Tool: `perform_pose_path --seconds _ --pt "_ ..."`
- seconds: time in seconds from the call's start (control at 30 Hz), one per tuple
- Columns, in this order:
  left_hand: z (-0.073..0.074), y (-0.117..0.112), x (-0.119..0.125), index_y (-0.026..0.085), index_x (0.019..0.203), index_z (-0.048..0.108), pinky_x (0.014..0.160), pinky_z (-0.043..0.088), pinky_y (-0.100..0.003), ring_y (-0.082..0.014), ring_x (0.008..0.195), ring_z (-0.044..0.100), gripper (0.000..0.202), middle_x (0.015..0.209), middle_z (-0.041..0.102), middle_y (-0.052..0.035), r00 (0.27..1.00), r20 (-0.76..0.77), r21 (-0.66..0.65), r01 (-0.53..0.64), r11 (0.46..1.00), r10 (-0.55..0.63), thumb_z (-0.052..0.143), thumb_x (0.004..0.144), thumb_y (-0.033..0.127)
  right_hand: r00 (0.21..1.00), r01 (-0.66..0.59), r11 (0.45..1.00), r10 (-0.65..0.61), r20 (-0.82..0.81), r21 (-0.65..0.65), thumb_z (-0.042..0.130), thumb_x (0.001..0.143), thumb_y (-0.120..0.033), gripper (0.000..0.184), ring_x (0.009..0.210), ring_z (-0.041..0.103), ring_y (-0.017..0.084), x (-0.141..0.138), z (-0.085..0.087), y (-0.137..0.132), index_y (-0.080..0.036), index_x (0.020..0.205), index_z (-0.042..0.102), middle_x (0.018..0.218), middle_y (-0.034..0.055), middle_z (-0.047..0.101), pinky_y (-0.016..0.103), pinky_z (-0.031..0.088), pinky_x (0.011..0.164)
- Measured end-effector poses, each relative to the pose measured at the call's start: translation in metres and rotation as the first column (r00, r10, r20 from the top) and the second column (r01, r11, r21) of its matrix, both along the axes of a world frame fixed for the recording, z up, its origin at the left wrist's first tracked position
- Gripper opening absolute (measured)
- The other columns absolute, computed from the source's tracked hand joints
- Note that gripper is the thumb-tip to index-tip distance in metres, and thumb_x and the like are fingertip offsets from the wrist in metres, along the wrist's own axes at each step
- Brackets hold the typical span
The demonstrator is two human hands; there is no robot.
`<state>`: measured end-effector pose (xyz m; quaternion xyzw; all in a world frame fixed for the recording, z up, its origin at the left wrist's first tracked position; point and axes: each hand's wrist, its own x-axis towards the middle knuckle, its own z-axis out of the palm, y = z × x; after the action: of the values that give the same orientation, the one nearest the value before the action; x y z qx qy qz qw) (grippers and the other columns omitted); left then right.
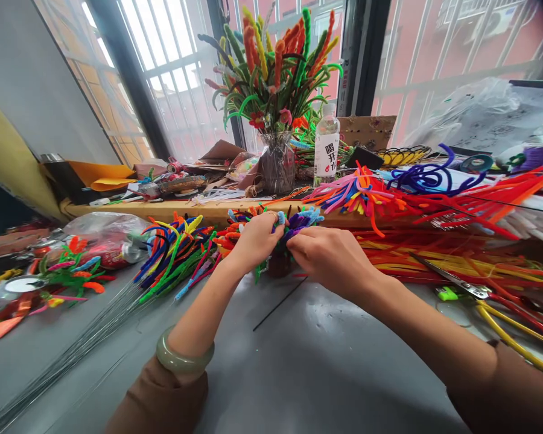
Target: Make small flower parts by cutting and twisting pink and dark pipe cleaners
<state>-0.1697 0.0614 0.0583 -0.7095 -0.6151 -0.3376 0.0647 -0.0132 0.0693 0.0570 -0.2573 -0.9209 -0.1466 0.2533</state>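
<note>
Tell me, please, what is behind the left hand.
Behind the left hand are pipe cleaners, with orange ones showing beside it, and the ledge beyond. Whatever the hand itself covers cannot be seen.

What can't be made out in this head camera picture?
Head view:
What the left hand and right hand may grip: hidden behind them.
Handle ends of the scissors: cut off by the right edge.
Near ends, wire bundle: cut off, lower-left corner.
Fine print on bottle: too small.
</note>
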Motion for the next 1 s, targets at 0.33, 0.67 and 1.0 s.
perform_pose_path --seconds 0.33,0.67,1.0 --pt "-0.002 0.002 0.001 0.015 0.073 0.057 0.066 0.042 -0.027 -0.0165 0.070 0.055 0.016 0.074 0.061 -0.0037 0.998 -0.064 -0.002 -0.026 1.000 0.026 0.043 0.080 0.019 0.999 -0.012 0.998 0.009 0.041 0.056 0.040 0.084 -0.016 0.023 0.072 0.058 0.015 -0.015 -0.022 -0.002 -0.017 0.078 0.062 0.076 0.0030 0.064 0.026 0.025 0.050" --pt "-0.005 0.003 0.001 0.016 0.072 0.055 0.064 0.041 -0.027 -0.0163 0.068 0.054 0.018 0.071 0.058 -0.0033 0.994 -0.103 0.012 -0.034 0.999 0.035 0.042 0.081 0.022 0.998 0.053 0.999 -0.052 0.040 -0.002 0.041 0.082 -0.017 0.023 0.075 0.060 0.015 -0.016 -0.026 0.005 -0.019 0.079 0.064 0.079 0.0030 0.067 0.024 0.028 0.051" --pt "0.016 -0.026 0.002 0.019 0.084 0.066 0.087 0.041 -0.029 -0.0170 0.098 0.055 0.041 0.104 0.063 -0.0024 0.968 0.071 0.026 0.240 0.971 -0.241 0.031 0.086 0.042 0.943 -0.272 0.851 0.143 -0.301 -0.449 0.044 0.081 -0.044 0.033 0.065 0.059 0.013 0.027 0.019 0.017 -0.020 0.088 0.066 0.073 0.0006 0.067 0.022 0.040 0.057"
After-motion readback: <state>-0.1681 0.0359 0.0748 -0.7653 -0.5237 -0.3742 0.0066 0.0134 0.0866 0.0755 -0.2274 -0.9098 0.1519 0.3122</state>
